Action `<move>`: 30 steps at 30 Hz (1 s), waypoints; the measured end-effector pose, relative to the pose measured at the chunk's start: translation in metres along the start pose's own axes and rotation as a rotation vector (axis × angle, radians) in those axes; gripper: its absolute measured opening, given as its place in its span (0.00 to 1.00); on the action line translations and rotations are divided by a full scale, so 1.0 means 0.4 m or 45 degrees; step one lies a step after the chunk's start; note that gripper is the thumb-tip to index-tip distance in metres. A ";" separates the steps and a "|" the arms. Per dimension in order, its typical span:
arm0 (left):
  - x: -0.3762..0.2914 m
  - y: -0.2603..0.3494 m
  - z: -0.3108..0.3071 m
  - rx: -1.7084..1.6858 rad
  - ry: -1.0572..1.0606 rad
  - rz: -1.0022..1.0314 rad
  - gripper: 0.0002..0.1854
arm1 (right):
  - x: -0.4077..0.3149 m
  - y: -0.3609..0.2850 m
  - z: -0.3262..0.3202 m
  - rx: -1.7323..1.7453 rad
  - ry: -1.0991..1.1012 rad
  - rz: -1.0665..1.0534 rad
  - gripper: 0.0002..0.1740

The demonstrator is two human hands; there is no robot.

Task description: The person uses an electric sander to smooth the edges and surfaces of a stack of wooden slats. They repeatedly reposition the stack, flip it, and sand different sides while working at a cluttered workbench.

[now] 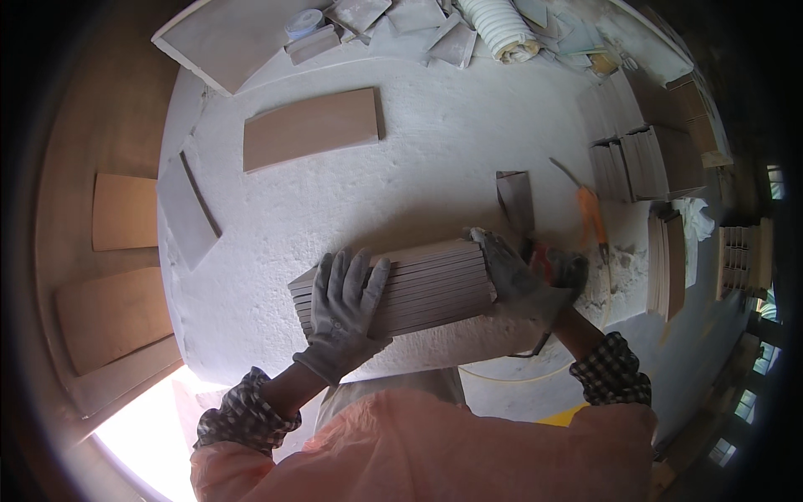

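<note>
A stack of flat rectangular tiles [433, 285] lies before me at the near side of the whitish, dusty work surface [282, 207], its layered edges facing me. My left hand [347, 301], in a grey glove, lies over the left part of the stack with its fingers spread a little. Against the stack's right end rests my gloved right hand [521, 279]. Just beyond that hand are a dark narrow piece [515, 197] and a red and black power tool [555, 267], partly hidden by the hand.
A brown tile [313, 128] lies farther off, a grey one [188, 213] at the left edge. An orange-handled tool [590, 216] is on the right, near tile stacks [646, 163] and a yellow cord [521, 379]. Broken pieces [408, 31] and a white ribbed roll [499, 28] lie at the far edge.
</note>
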State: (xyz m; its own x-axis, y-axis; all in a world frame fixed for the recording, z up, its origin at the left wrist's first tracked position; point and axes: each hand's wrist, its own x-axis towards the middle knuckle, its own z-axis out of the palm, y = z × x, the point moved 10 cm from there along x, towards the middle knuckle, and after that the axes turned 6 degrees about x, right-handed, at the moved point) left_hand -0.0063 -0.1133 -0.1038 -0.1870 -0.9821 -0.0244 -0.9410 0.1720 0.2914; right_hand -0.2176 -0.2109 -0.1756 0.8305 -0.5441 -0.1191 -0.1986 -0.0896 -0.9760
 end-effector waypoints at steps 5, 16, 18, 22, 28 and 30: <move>0.031 0.032 0.005 -0.023 0.126 0.062 0.59 | -0.011 -0.011 -0.004 -0.225 0.083 -0.068 0.60; -0.082 -0.085 -0.081 -0.646 0.340 0.197 0.77 | 0.066 -0.624 0.119 -0.971 0.071 -0.299 0.73; -0.127 -0.153 0.015 -0.746 0.462 0.160 0.73 | 0.129 -0.659 0.220 -1.031 0.023 -0.403 0.70; -0.140 -0.162 0.037 -1.046 0.193 0.137 0.72 | 0.195 -0.644 0.294 -1.091 0.005 -0.424 0.66; -0.139 -0.117 -0.160 -1.086 0.495 0.148 0.70 | 0.175 -0.654 0.204 -0.563 -0.053 -0.500 0.61; -0.118 -0.127 -0.140 -1.465 0.379 -0.064 0.52 | 0.159 -0.492 0.017 -0.099 0.451 -0.319 0.50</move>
State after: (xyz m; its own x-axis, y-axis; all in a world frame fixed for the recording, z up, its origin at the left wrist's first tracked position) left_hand 0.0660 -0.0799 -0.0640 0.0586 -0.9912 0.1187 -0.1106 0.1117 0.9876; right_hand -0.1220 -0.2223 0.0077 0.6309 -0.7490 0.2024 -0.0638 -0.3101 -0.9486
